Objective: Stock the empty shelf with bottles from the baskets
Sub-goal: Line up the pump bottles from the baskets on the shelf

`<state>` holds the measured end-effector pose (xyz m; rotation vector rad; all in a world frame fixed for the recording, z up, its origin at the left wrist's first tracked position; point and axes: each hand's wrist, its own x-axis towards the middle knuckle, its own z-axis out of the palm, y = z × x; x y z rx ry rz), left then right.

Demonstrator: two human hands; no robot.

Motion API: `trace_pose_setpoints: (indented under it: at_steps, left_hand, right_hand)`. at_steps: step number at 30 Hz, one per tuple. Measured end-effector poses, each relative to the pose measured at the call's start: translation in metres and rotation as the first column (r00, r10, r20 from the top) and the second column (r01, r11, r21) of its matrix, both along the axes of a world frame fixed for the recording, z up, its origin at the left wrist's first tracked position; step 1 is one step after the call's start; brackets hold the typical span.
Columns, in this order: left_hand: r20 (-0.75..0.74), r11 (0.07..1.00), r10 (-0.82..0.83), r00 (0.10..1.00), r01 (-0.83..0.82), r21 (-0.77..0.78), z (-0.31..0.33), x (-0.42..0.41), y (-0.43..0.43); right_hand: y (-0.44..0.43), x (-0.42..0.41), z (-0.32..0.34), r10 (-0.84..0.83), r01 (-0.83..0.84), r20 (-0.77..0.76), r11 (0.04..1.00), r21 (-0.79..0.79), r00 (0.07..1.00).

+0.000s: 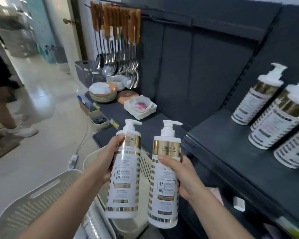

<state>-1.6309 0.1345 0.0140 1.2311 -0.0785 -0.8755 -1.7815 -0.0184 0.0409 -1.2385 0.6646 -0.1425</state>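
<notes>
the left hand (105,163) grips the left bottle (125,171), the right hand (182,176) grips the right bottle (163,185), both upright over a basket (41,184); maybe four more bottles (258,95) stand on the shelf (216,144), blurry at the edge.

Left bottle (124,169), right bottle (164,195): white-gold pump, near-upright, held above baskets (24,209); shelf (223,144) part-stocked.
</notes>
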Motion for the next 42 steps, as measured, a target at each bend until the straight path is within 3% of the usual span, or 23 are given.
trace_pose_setpoints:
  at_steps: [5, 10, 19, 27, 42]
  left_hand:
    - [0.113, 0.965, -0.261, 0.959, 0.259, 0.036, 0.051, -0.041, -0.071]
    - [0.311, 0.904, -0.41, 0.857, 0.426, 0.019, 0.077, -0.067, -0.131]
    - [0.575, 0.876, -0.339, 0.745, 0.472, -0.096, 0.13, -0.088, -0.21]
    - [0.641, 0.822, -0.315, 0.7, 0.538, -0.184, 0.149, -0.063, -0.277]
    - [0.691, 0.664, -0.53, 0.492, 0.748, -0.023, 0.13, -0.008, -0.392]
  right_hand:
    - [-0.051, -0.048, 0.039, -0.127, 0.137, 0.108, 0.986, -0.094, 0.986]
    - [-0.097, -0.092, 0.07, -0.201, 0.237, 0.184, 0.951, -0.197, 0.962]
    - [-0.156, -0.129, 0.102, -0.349, 0.427, 0.273, 0.845, -0.323, 0.897]
    - [-0.19, -0.121, 0.104, -0.41, 0.492, 0.274, 0.752, -0.439, 0.87]
    - [-0.235, -0.093, 0.083, -0.505, 0.547, 0.24, 0.645, -0.534, 0.829]
